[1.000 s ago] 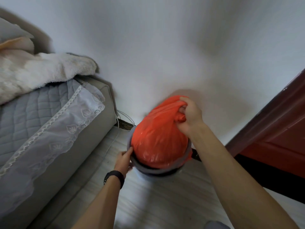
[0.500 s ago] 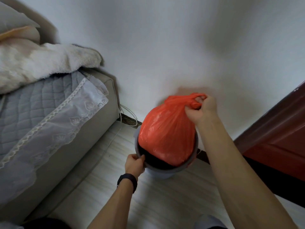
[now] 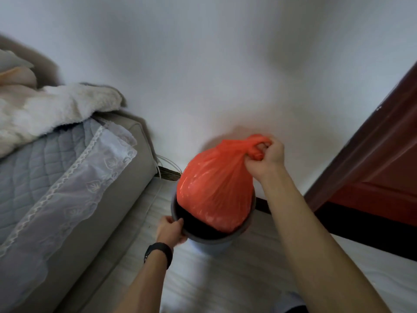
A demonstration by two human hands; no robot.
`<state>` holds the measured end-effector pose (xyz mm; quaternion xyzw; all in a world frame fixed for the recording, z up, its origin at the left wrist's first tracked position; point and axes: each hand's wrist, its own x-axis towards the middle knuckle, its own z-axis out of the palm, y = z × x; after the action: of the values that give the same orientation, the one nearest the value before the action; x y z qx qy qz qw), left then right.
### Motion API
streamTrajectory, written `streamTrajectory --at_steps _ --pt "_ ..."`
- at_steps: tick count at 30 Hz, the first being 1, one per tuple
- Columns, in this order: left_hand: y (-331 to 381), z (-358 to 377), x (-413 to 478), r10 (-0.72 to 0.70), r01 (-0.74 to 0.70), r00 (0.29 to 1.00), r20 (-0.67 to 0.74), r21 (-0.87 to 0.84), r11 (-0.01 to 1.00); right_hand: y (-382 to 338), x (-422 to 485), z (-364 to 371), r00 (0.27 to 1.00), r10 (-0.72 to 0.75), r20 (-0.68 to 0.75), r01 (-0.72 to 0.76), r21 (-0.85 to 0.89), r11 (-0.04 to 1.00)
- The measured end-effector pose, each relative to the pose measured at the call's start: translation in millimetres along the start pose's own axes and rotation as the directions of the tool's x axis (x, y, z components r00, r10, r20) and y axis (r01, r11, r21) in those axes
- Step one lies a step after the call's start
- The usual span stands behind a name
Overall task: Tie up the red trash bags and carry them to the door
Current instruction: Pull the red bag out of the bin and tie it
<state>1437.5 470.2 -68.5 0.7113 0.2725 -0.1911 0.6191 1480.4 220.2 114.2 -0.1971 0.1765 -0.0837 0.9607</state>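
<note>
A full red trash bag (image 3: 214, 188) hangs by its knotted top, most of it lifted above a round grey bin (image 3: 244, 228) on the floor. My right hand (image 3: 266, 158) grips the knot at the bag's upper right. The bag's bottom still sits inside the bin's mouth, and a dark gap shows at the near left inside. My left hand (image 3: 170, 229), with a black band on the wrist, holds the bin's near left rim.
A grey sofa (image 3: 94, 222) with a quilted cover, lace throw and white fluffy blanket (image 3: 56, 111) stands on the left. A white wall (image 3: 225, 75) is right behind the bin. A dark red door (image 3: 383, 166) stands at the right. The floor is pale wood.
My right hand has pulled the bag up and to the right, out of the bin, so the bin's dark inside shows. My left hand has taken hold of the rim.
</note>
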Motion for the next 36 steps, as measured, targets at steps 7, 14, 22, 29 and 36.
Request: streamTrajectory --at_steps 7,14,22,29,36 --pt "6.9 24.8 -12.5 -0.011 0.014 0.998 0.058 -0.041 0.999 75.3 -11.4 44.6 0.995 0.088 0.04 -0.085 -0.059 0.995" --pt "2.7 -1.8 -20.5 -0.085 0.112 0.984 0.158 -0.169 0.979 16.9 -19.5 40.7 0.966 0.033 0.255 -0.098 0.248 0.964" --pt "10.7 30.7 -32.6 -0.039 0.044 0.987 0.157 -0.029 0.999 42.4 -18.6 67.2 0.952 0.025 0.304 -0.096 0.222 0.97" --pt "8.0 2.0 -16.3 -0.071 0.086 0.995 0.066 -0.283 0.955 6.8 -21.2 68.1 0.982 -0.036 0.185 0.034 0.009 0.999" --pt "16.6 0.6 -4.8 -0.116 0.087 0.992 -0.05 -0.392 0.916 -10.5 -36.0 46.3 0.972 -0.159 0.175 0.169 -0.044 0.985"
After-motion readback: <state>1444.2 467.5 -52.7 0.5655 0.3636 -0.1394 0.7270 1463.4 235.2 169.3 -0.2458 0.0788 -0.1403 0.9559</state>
